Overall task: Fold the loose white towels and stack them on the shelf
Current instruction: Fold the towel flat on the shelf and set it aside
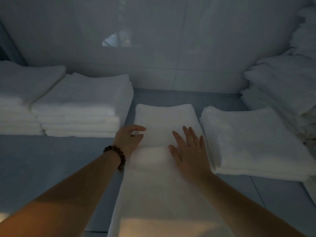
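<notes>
The long white terry towel (159, 177) is lying on the flat grey shelf surface (51, 159) with its far end doubled back under both hands. Folding is looking partly done, with the near length yet to fold. The left hand (129, 140) is curling its fingers round the fold's left edge. The right hand (189, 151) is pressing flat with straight fingers, gripping nothing. Stacks of folded white towels (82, 106) are sitting beyond the left hand, and a low folded white pile (253, 139) is crowding just beside the right hand. Bare shelf is showing beyond the fingertips.
</notes>
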The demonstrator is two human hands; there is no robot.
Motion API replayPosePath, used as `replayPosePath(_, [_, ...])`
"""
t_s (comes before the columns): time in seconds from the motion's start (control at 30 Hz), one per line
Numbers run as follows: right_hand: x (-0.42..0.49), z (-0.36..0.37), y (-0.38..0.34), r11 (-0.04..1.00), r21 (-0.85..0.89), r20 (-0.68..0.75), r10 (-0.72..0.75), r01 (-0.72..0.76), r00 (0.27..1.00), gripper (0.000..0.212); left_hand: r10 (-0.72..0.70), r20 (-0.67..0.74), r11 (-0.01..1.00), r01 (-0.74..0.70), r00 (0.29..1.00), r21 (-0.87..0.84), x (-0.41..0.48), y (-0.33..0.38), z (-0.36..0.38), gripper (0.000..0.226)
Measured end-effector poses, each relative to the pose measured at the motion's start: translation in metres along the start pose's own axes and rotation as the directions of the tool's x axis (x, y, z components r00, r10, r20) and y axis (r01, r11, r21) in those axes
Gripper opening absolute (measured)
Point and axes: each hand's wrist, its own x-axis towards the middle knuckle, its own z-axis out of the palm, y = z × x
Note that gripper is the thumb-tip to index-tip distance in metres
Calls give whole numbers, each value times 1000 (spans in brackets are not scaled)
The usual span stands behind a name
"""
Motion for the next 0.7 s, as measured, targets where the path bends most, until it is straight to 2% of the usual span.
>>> replayPosePath(0.13, [3, 17, 5, 999, -27, 24, 48, -47, 999, 69, 71, 13, 983, -73, 997, 171, 16, -7, 13, 22])
replayPosePath(0.2, [4, 19, 6, 999, -29, 31, 43, -42, 999, 71, 114, -73, 976, -98, 991, 194, 22, -7, 12, 26])
replayPosePath(0.27, [5, 18, 5, 999, -17, 59, 47, -46, 997, 70, 105, -213, 982, -67, 971, 178, 27, -7, 10, 32])
replayPosePath(0.3, [5, 18, 5, 999, -20, 75, 51, -49, 996, 69, 90, -236, 985, -51, 968, 165, 27, -7, 11, 32])
replayPosePath(0.37, [4, 16, 4, 997, -51, 125, 63, -57, 990, 67, 85, -155, 983, -58, 984, 175, 24, -10, 17, 28])
replayPosePath(0.5, [1, 13, 2, 994, -79, 178, 92, -79, 980, 62, 181, -29, 969, -173, 983, 178, 29, -7, 22, 18])
replayPosePath(0.6, [-4, 12, -2, 990, -94, 178, 123, -107, 976, 63, 104, 29, 985, -107, 994, 136, 47, 3, 21, 18])
replayPosePath(0.7, [3, 8, -8, 979, -148, 134, 157, -137, 978, 64, 19, 119, 983, -41, 993, 181, 64, 10, 25, 25])
